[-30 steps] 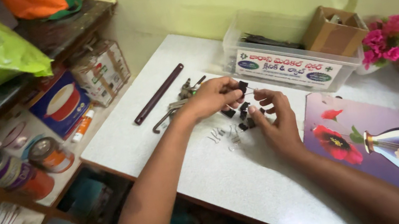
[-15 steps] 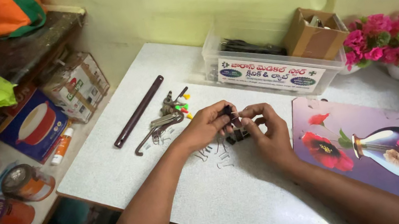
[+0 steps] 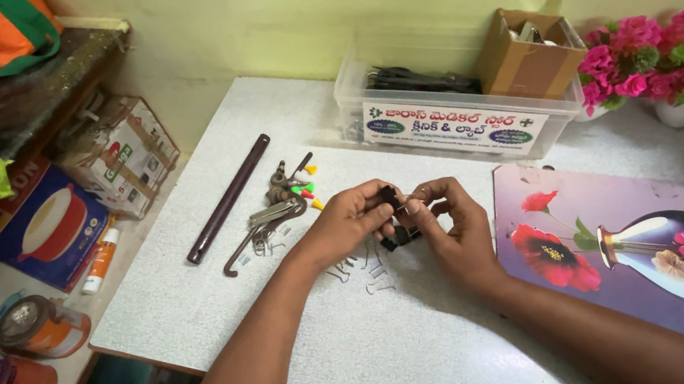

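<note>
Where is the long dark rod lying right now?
In the head view, the long dark rod lies diagonally on the white table, left of the left hand, beside the cluster of metal tools.

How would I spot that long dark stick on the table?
On the white speckled table, look left of the clear plastic bin. The long dark brown rod lies diagonally beside a cluster of metal tools; it alone is straight, smooth and plain.

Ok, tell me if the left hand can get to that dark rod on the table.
Probably yes: the dark rod lies bare on the table, with nothing between it and the left hand, though that hand is pinching a small black part.
</note>
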